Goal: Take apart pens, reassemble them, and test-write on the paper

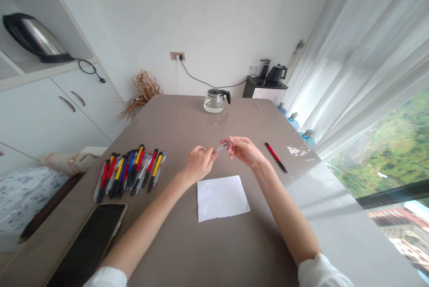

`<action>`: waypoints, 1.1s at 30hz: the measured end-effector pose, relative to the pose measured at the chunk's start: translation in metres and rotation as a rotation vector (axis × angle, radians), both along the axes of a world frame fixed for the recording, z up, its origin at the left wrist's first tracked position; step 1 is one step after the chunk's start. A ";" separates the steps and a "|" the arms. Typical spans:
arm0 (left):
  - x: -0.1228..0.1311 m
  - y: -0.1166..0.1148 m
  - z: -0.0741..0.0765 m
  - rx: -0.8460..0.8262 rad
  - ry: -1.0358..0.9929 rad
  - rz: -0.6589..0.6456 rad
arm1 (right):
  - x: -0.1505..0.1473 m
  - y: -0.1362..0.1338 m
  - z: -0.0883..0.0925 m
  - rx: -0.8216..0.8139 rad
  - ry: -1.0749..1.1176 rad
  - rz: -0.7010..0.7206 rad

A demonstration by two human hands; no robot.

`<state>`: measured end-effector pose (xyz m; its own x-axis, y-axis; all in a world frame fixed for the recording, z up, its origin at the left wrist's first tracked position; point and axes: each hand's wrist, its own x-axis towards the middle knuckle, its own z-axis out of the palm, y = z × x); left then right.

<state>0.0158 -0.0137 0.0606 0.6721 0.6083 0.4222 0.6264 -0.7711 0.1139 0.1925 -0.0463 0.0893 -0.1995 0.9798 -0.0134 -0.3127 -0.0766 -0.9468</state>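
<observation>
Between my two hands, above the table, is a clear-barrelled pen [221,146]. My left hand [199,162] is closed around its left end. The fingers of my right hand [244,149] pinch the other end. Just below lies a sheet of white paper [223,198] with faint marks near its top left. Off to the right, a single red and black pen [276,158] rests on the table. A pile of pens [129,171] in red, yellow, blue and clear lies to the left of my left hand.
A smartphone [89,244] lies beside my left forearm. Towards the far edge of the brown table [174,119] stands a glass pot [214,101] with a black handle and liquid inside. Behind it, a small cabinet [266,90] carries a black kettle [277,73]. White curtains [348,45] hang at the right.
</observation>
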 end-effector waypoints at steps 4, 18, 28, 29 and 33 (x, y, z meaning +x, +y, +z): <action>0.001 -0.003 0.004 -0.058 -0.046 -0.013 | -0.005 -0.002 -0.001 0.061 -0.045 -0.040; 0.005 -0.044 0.037 -0.049 0.070 0.088 | -0.038 -0.006 -0.011 0.221 -0.603 -0.179; 0.027 -0.132 -0.007 -0.018 0.512 0.139 | -0.013 -0.033 -0.052 -0.054 -0.570 -0.270; 0.029 -0.135 -0.013 -0.003 0.530 0.147 | -0.016 -0.037 -0.059 -0.037 -0.612 -0.293; 0.033 -0.146 -0.025 -0.019 0.525 0.147 | -0.030 -0.050 -0.079 0.113 -0.753 -0.441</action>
